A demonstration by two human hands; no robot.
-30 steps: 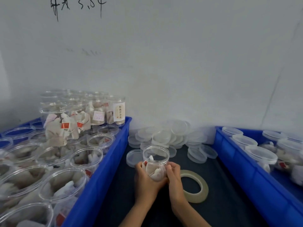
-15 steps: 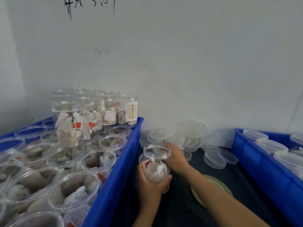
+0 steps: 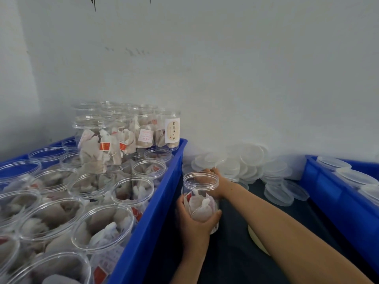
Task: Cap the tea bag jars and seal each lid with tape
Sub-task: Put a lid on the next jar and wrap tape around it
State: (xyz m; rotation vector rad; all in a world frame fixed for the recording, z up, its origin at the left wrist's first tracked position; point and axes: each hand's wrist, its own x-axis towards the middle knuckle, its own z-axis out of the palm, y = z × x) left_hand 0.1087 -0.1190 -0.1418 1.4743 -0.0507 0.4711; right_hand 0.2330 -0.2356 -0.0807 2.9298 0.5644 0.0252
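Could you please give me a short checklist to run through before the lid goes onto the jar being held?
1. Jar held steady: ok. The left hand grips the tea bag jar round its lower body, upright.
2. Jar mouth free: ok. Its rim is open and the tea bags sit below it.
3. Lid in hand: cannot tell. The right hand reaches behind the jar at the lid pile; its fingers are hidden.
4. Tape within reach: ok. The tape roll lies on the dark table beside the jar, partly under the right forearm.
5. Room for the finished jar: cannot tell. The right blue bin is only partly in view.
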